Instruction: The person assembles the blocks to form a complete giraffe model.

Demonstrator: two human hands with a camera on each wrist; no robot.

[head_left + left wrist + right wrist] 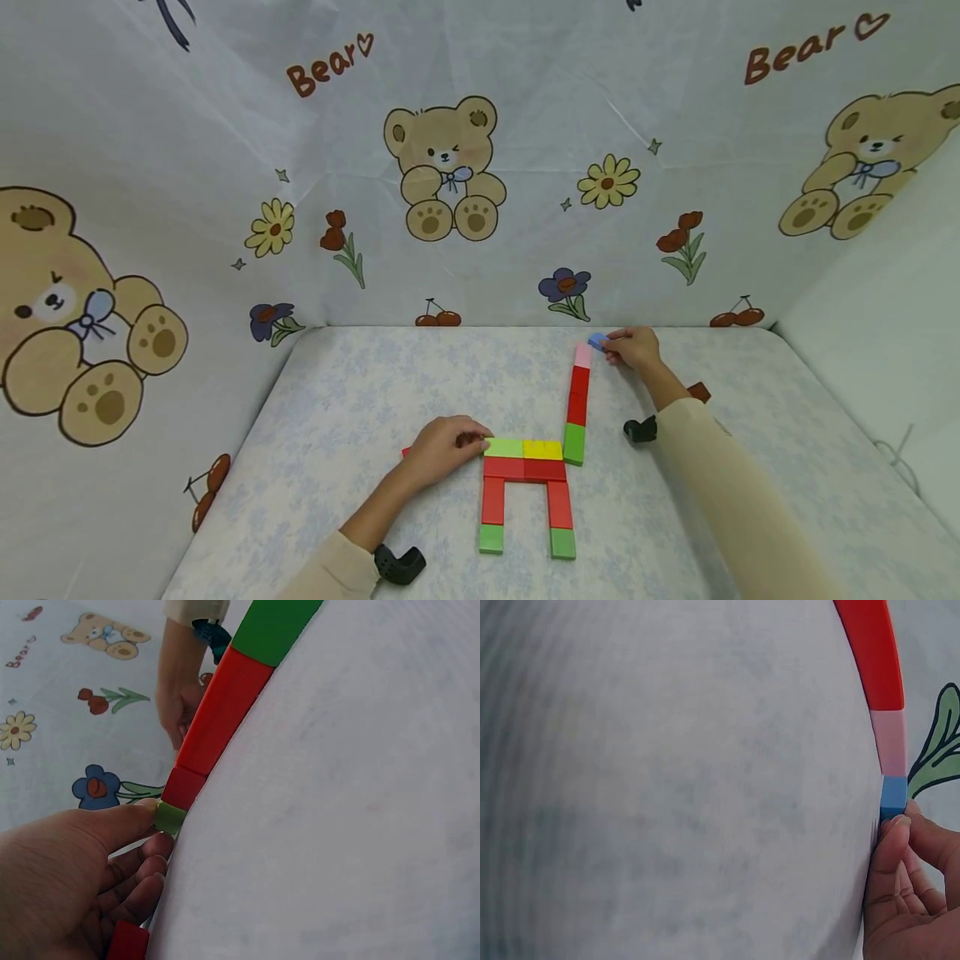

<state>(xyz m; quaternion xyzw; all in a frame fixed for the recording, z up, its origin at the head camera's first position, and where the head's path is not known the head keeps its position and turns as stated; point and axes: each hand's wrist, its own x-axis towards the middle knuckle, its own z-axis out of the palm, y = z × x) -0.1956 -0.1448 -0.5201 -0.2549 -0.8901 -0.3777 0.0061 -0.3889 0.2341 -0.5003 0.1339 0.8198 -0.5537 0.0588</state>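
Note:
Blocks lie flat on the patterned table in a four-limbed figure. My right hand (633,347) pinches a blue block (894,796) between thumb and fingers, right at the far end of a pink block (582,356). Below the pink one run red blocks (577,396) and a green block (573,444), making a slanting column. With thumb and fingertip, my left hand (442,450) holds the left end of a light green block (504,447). Beside that sits a yellow block (542,450), above a red row (523,469) with two red legs ending in green blocks (491,538).
A loose red block (127,941) lies by my left hand, mostly hidden behind it in the head view. A brown-red block (700,392) shows past my right forearm. Black straps (399,565) sit at both wrists. A bear-print cloth (450,283) rises behind the table.

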